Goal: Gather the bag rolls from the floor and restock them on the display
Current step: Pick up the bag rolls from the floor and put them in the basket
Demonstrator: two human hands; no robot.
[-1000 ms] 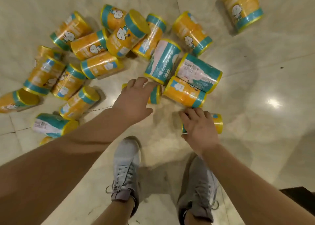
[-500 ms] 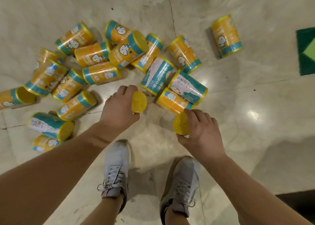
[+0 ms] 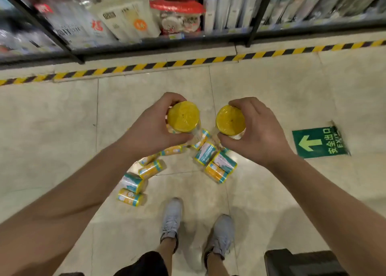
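The left hand holds one bag roll upright above the floor. Its grip is curled around the roll's sides, with the fingers over the far edge and the thumb along the near side. Only the round yellow end faces the camera. The label and most of the body are hidden by the hand.

The right hand holds a second roll the same way, its grip wrapped around the body with the thumb beneath. This roll also shows little but its yellow end. The two held rolls are near each other and do not touch.

Below them, the remaining rolls lie on their sides on the tiles in two loose clusters. One cluster trails out under the left forearm, and the other is packed just under the right wrist. Several rolls are partly covered by the hands and forearms, so their count cannot be told, and the print on their labels is too small to read.

Beyond a yellow-and-black striped strip, the display shelving runs across the top. It is cut off by the frame's upper edge, and its packaged goods are blurred. A green exit sign with an arrow is stuck to the floor to the right. Two grey shoes stand near the bottom. A dark object at the lower right is cut off and cannot be identified.
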